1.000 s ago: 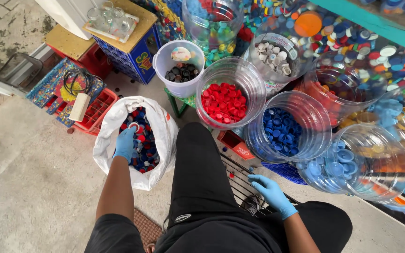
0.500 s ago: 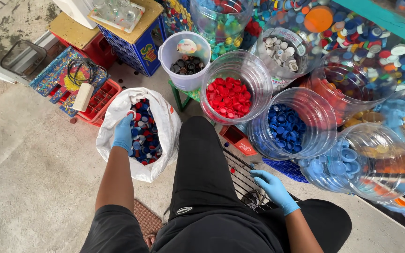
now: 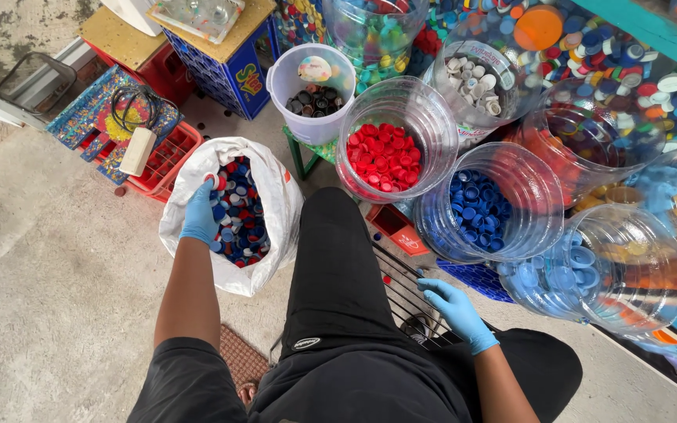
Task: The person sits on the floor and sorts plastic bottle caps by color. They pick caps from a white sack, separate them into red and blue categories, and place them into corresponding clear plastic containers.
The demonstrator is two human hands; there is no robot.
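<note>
Head view: left grip (image 3: 200,213) closed on caps in sack (image 3: 276,205), right grip (image 3: 454,307) open, empty, nr rack edge (image 3: 401,291).

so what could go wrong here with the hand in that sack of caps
1. The white sack is soft and stands unsupported; the left hand digging in the mixed caps might tip it and spill them.
2. The clear jar of red caps stands close beside the raised knee; a leg shift could knock it.
</note>
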